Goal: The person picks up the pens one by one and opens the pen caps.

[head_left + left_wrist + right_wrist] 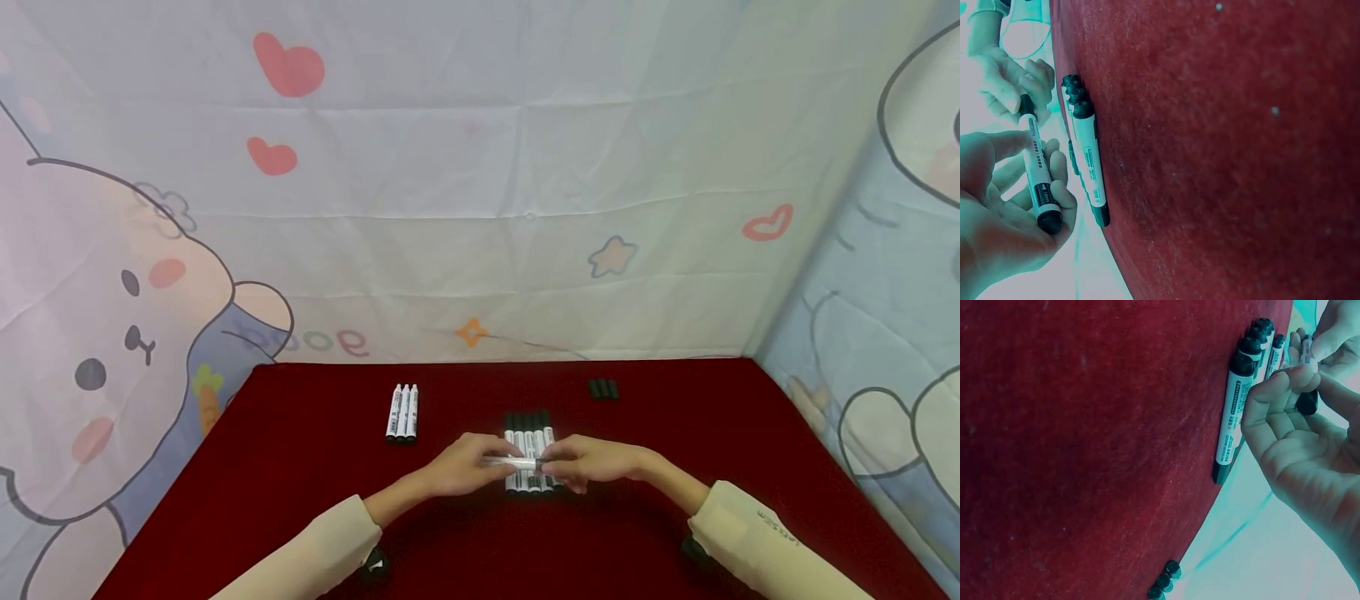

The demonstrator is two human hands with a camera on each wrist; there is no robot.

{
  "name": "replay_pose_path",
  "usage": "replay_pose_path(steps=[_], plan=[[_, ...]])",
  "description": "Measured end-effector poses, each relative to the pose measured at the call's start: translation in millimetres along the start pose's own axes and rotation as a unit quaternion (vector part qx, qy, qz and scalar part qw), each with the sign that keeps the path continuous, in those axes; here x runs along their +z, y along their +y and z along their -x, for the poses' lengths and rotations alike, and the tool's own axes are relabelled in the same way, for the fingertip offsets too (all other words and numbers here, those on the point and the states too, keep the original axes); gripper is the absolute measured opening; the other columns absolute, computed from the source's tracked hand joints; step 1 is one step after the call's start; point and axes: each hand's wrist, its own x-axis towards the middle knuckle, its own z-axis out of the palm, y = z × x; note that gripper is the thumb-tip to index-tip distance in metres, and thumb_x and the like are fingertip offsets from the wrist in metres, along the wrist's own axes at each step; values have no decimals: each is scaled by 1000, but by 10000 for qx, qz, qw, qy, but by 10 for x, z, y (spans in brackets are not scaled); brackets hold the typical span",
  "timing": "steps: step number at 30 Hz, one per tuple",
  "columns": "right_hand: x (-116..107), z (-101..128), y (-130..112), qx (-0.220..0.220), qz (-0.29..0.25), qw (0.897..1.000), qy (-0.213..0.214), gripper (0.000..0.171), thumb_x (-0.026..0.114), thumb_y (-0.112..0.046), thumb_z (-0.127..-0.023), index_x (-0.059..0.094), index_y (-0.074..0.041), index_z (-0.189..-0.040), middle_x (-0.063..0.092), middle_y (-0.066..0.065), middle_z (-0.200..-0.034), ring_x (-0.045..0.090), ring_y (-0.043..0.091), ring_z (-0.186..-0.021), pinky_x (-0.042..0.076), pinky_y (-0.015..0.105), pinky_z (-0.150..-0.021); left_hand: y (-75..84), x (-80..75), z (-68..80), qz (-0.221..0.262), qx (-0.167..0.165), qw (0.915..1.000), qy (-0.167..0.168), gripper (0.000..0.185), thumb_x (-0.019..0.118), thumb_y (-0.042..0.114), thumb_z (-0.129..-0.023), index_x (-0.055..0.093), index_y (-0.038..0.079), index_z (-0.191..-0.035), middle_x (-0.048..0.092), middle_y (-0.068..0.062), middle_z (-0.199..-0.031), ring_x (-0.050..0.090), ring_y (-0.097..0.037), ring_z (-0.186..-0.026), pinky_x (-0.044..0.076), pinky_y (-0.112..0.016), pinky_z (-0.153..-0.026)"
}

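Observation:
A white marker [517,462] lies level between both hands, above the table. My left hand [468,465] grips its barrel; in the left wrist view the fingers [1059,165] curl round it near the black bottom end. At the other end, my right hand [588,461] pinches the black cap [1027,104], which sits on the barrel. The right wrist view shows that cap partly behind the right fingers [1266,394]. Just below the hands, several capped markers [528,483] lie side by side on the table, partly hidden by the hands and the held marker.
Three white markers [402,414] with pale tips lie together at the left on the red tablecloth [315,433]. Three loose black caps [603,389] lie at the back right. A dark object [375,565] shows by the left sleeve, another [694,550] by the right sleeve.

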Motion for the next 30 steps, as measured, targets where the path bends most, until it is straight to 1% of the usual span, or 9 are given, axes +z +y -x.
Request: replay_pose_path(steps=[5,7,11,13,14,17,22,26,30], plan=[[13,-34,2,-9,194,9998,-106,38,42,-29,-112,61,2,-115,48,-7,-71,46,4,-59,43,20,-56,21,10,9,-16,188,9998,-87,23,59,11,-103,71,3,-121,74,-10,-115,69,-16,-107,54,-17,-91],[29,-45,3,46,195,9996,-216,41,39,-32,-112,61,1,-120,45,-9,-70,41,3,-56,39,19,-54,29,15,13,-185,250,9995,-105,24,58,11,-104,70,3,-124,73,-10,-116,68,-17,-103,54,-18,-88],[81,-66,-11,36,228,9991,-370,41,36,-28,-113,61,3,-124,43,-10,-69,38,2,-53,35,16,-49,40,36,32,-756,196,9969,-124,27,61,17,-103,70,9,-127,73,-6,-117,65,-12,-99,53,-20,-83],[114,-72,-21,15,211,9993,-310,37,38,-25,-112,62,3,-115,44,-9,-68,37,2,-53,34,15,-49,44,50,44,-1047,205,9943,-75,26,62,21,-103,72,11,-125,73,-3,-113,62,-9,-94,51,-21,-79],[125,-77,-21,-26,300,9992,-261,36,38,-24,-112,62,3,-110,43,-9,-68,37,2,-52,34,15,-49,46,59,47,-1164,210,9930,-14,25,63,22,-103,72,12,-123,73,-2,-111,61,-7,-94,49,-19,-79],[134,-73,-17,-192,611,9979,-25,35,38,-24,-113,59,1,-100,43,-9,-68,38,0,-55,35,15,-53,59,76,52,-1428,267,9892,213,22,61,25,-104,74,13,-118,72,1,-99,53,-5,-82,43,-18,-72],[85,-22,-31,-484,937,9938,361,33,38,-25,-113,59,-2,-104,43,-9,-73,39,0,-62,37,17,-61,102,79,33,-1629,277,9845,581,22,59,27,-104,73,15,-116,70,2,-94,51,-4,-79,41,-17,-69],[66,8,4,-576,928,9929,476,33,36,-26,-113,60,-3,-109,44,-10,-72,40,0,-62,38,18,-60,119,71,22,-1547,191,9865,497,24,58,28,-105,72,16,-119,68,3,-91,50,-3,-78,41,-17,-67],[86,9,58,-727,995,9904,627,33,35,-24,-113,60,-3,-105,45,-11,-73,43,-1,-63,40,18,-60,120,54,10,-1474,118,9884,355,24,57,30,-105,72,17,-120,64,4,-87,46,-1,-75,39,-17,-64]])
